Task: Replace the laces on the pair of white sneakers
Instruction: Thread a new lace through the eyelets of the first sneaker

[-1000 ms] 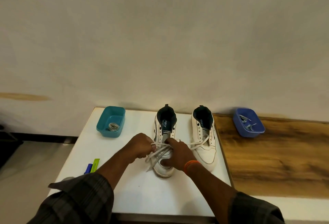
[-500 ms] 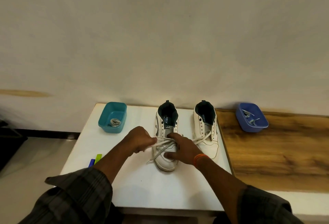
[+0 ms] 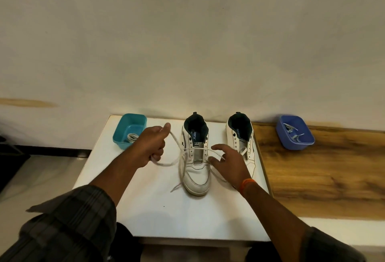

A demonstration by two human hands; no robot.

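Two white sneakers stand side by side on the white table [image 3: 158, 209], toes toward me. The left sneaker [image 3: 195, 176] has a white lace [image 3: 176, 143] threaded across its eyelets, with loose ends trailing on both sides. My left hand [image 3: 153, 143] grips the lace's left part and holds it pulled out to the left, a loop hanging below the fist. My right hand [image 3: 227, 159] hovers at the shoe's right side, fingers spread, with the other lace strand running between its fingers. The right sneaker [image 3: 239, 139] has a loose lace hanging at its middle, partly hidden by my right hand.
A teal tub [image 3: 129, 130] with a coiled lace stands at the table's back left corner. A blue tub [image 3: 294, 132] holding laces sits on the wooden surface [image 3: 325, 178] to the right. A pale wall rises right behind the table.
My left hand has pulled the lace out to the left and up, away from the shoe. My right hand has lifted off the left sneaker and spread its fingers.
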